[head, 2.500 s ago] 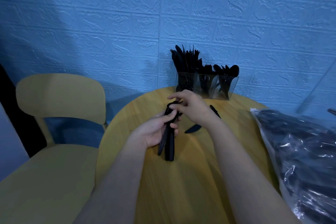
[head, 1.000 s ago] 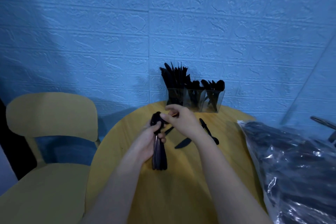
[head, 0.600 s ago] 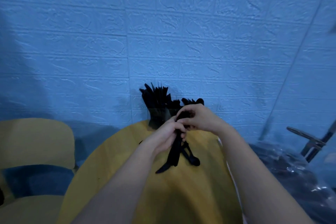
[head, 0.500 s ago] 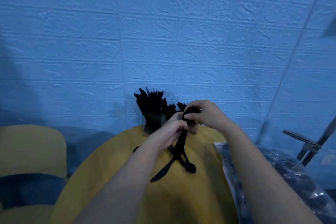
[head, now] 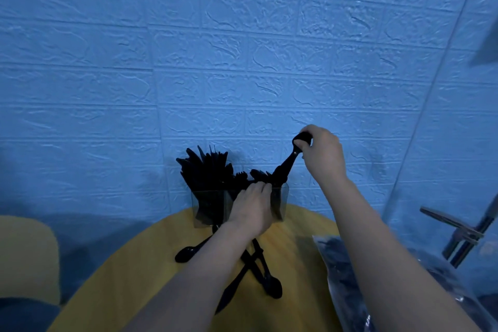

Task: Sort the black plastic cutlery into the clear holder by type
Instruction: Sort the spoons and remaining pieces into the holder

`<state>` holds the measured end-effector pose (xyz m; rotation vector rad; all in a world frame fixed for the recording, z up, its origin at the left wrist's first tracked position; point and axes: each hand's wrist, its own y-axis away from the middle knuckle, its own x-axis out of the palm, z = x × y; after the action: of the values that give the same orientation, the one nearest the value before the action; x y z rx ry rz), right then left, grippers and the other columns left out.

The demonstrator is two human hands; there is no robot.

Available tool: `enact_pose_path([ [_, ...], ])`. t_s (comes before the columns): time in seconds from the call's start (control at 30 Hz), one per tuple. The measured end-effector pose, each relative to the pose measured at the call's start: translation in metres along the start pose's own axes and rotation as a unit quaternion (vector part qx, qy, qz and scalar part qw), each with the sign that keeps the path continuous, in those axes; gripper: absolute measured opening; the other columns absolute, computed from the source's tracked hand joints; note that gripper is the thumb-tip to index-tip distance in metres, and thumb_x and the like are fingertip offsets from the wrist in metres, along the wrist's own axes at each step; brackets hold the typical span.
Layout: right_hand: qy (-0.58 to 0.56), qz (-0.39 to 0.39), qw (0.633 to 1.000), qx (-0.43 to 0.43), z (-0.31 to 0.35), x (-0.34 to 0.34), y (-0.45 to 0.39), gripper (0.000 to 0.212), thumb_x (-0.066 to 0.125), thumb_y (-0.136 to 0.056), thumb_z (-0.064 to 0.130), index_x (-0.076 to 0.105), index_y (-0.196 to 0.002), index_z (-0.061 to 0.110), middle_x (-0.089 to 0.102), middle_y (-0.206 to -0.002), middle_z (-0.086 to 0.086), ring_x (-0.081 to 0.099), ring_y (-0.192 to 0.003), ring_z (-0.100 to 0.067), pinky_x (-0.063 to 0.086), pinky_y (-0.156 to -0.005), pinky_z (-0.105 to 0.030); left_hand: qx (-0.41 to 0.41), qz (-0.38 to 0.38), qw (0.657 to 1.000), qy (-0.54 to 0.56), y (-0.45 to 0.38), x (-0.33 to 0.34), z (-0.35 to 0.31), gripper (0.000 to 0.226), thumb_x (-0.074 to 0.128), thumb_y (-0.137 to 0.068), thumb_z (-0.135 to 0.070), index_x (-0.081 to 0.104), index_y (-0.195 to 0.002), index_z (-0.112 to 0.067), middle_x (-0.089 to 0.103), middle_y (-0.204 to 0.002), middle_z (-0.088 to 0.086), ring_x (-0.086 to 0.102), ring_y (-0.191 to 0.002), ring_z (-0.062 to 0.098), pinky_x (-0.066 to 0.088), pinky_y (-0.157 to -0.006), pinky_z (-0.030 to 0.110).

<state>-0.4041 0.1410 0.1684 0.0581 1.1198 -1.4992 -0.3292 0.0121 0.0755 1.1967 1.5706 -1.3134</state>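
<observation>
The right hand [head: 322, 152], right of frame centre, is pinching a small bundle of spoons [head: 287, 163] by the bowl ends, its fingers curled round them, and is lowering the handles into the rightmost compartment of the clear holder [head: 283, 198]. The bundle is leaning up and to the right, its lower ends already at the rim. The left hand [head: 252, 207] is resting against the front of the holder in the middle of the frame, fingers bent over its top edge; it seems to be steadying the holder, though whether it is also holding anything cannot be told.

To do this step well, the bundle probably wants tipping closer to upright before release, so the handles slide down together rather than catching on the spoons already standing there, and the left hand should be keeping the light holder from tipping back toward the wall.

Counted: one holder, apparently with three compartments, each crowded with black pieces too many and too dark to number. How many spoons the bundle holds cannot be told. On the desk [head: 151, 277], at lower centre, roughly four loose pieces [head: 258, 264] are lying crossed. One clear bag of cutlery [head: 347, 277] is lying at the lower right.
</observation>
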Motion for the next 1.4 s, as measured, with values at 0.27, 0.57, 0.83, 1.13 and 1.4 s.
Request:
enact_pose_path([
  [0.27, 0.098, 0.094, 0.99, -0.045, -0.007, 0.048, 0.016, 0.019, 0.053, -0.095, 0.019, 0.058, -0.109, 0.008, 0.057, -0.106, -0.011, 0.056, -0.095, -0.033, 0.045, -0.076, -0.039, 0.004, 0.012, 1.0, -0.004, -0.001, 0.003, 0.005, 0.054, 0.045, -0.093, -0.013, 0.03, -0.145, -0.01, 0.03, -0.147, 0.006, 0.028, -0.134, 0.023, 0.031, -0.106, 0.035],
  [0.57, 0.155, 0.191, 0.966, -0.082, -0.021, 0.056, 0.043, 0.042, 0.051, -0.096, 0.026, 0.047, -0.136, 0.013, 0.032, -0.144, -0.005, 0.045, -0.12, -0.03, 0.04, -0.094, -0.038, 0.006, 0.059, 0.99, 0.132, 0.014, -0.003, 0.016, 0.058, 0.036, -0.092, -0.001, 0.026, -0.149, -0.013, 0.027, -0.152, 0.0, 0.033, -0.135, 0.018, 0.032, -0.11, 0.03],
  [0.83, 0.148, 0.329, 0.929, 0.081, 0.008, 0.03, 0.096, 0.03, 0.064, -0.088, 0.035, 0.062, -0.105, 0.011, 0.061, -0.102, -0.008, 0.059, -0.099, -0.025, 0.046, -0.078, -0.032, -0.068, -0.007, 0.959, 0.274, 0.072, -0.011, 0.034, 0.045, 0.04, -0.093, 0.004, 0.051, -0.133, -0.014, 0.052, -0.132, 0.0, 0.047, -0.123, 0.012, 0.031, -0.097, 0.01],
  [1.13, 0.179, 0.468, 0.85, 0.159, 0.012, 0.042, 0.163, 0.037, 0.063, -0.087, 0.044, 0.044, -0.088, 0.013, 0.054, -0.094, -0.005, 0.057, -0.09, -0.021, 0.047, -0.073, -0.03, -0.211, -0.091, 0.871, 0.435, 0.154, 0.003, 0.048, 0.034, 0.04, -0.093, 0.01, 0.061, -0.111, -0.01, 0.061, -0.106, 0.001, 0.056, -0.102, 0.01, 0.042, -0.079, 0.002],
  [1.4, 0.118, 0.264, 0.944, 0.157, 0.015, 0.038, 0.175, 0.016, 0.052, -0.09, 0.01, 0.059, -0.105, 0.012, 0.062, -0.1, -0.009, 0.056, -0.083, -0.023, 0.043, -0.064, -0.028, -0.246, -0.136, 0.738, 0.614, 0.184, 0.004, 0.051, 0.023, 0.05, -0.095, -0.002, 0.065, -0.101, -0.019, 0.069, -0.102, 0.002, 0.064, -0.099, 0.013, 0.047, -0.096, 0.029],
])
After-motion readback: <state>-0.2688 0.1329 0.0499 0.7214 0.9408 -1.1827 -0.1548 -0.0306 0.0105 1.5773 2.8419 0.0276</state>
